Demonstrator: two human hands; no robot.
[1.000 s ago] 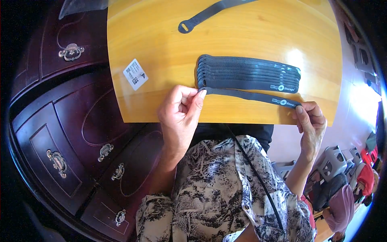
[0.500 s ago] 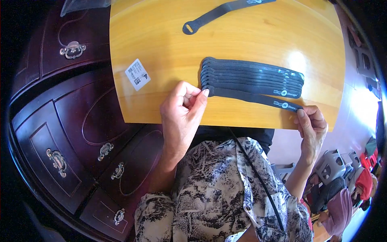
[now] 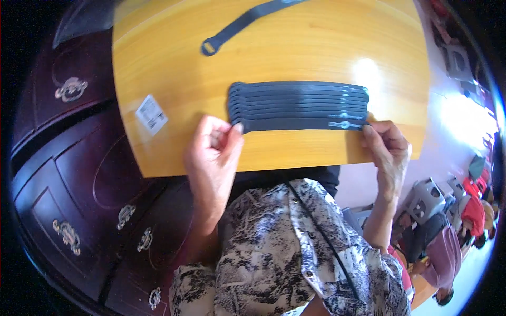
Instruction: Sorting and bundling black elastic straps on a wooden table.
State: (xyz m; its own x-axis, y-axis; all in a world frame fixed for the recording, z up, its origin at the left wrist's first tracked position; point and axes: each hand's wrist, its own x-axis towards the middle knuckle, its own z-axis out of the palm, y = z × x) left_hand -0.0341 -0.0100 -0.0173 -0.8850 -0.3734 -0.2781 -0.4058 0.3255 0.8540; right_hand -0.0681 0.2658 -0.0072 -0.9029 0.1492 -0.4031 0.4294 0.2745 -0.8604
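Observation:
Several black straps with looped ends lie overlapped in a neat row, forming a stack (image 3: 300,97) on the wooden table. The nearest strap (image 3: 295,124) lies flat along the stack's near edge, its light printing toward the right end. My left hand (image 3: 213,152) pinches that strap's looped left end between thumb and forefinger. At the other end, my right hand (image 3: 389,150) grips the strap's right tip with closed fingers. Farther off, a single black strap (image 3: 242,22) with an oval slot in its end rests apart from the stack.
A white label card (image 3: 152,115) lies on the yellow tabletop (image 3: 179,68), left of the stack. Dark wooden drawers with ornate metal handles (image 3: 71,89) stand to the left. Grey plastic stools (image 3: 424,200) and piled clothes are on the right.
The strap between my hands has gone from slanting away from the stack to lying straight along it; my right hand has moved up toward the stack. The whole view has shifted.

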